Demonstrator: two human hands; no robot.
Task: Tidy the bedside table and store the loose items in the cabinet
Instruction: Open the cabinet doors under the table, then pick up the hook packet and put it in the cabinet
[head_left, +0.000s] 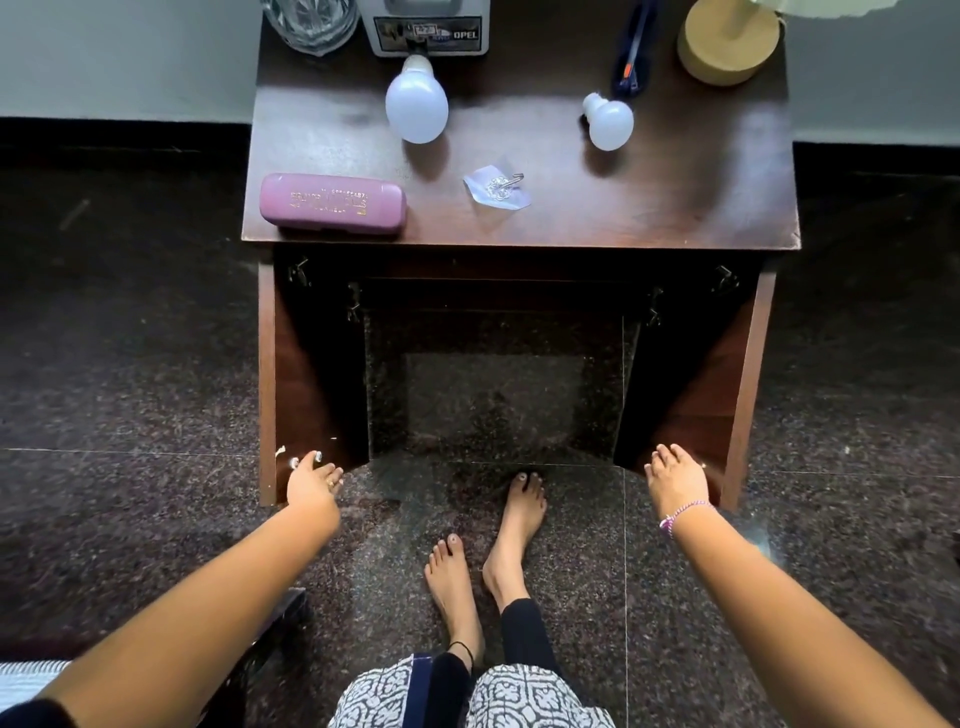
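The bedside cabinet's two doors stand swung wide. The left hand is at the bottom corner of the left door in the lower left of the frame, thumb beside a small white knob. Whether its fingers grasp the door edge or only touch it cannot be told. The right hand rests on the bottom edge of the right door in the lower right, its fingers fairly straight and released.

The loose items all lie on the counter in the upper half of the frame: a purple glasses case at the front left, a clear stick-on hook near the front middle, a large bulb and a small bulb behind them, and a pen further back. A glass, a white device and a lamp base stand along the top edge. The cabinet interior is dark.
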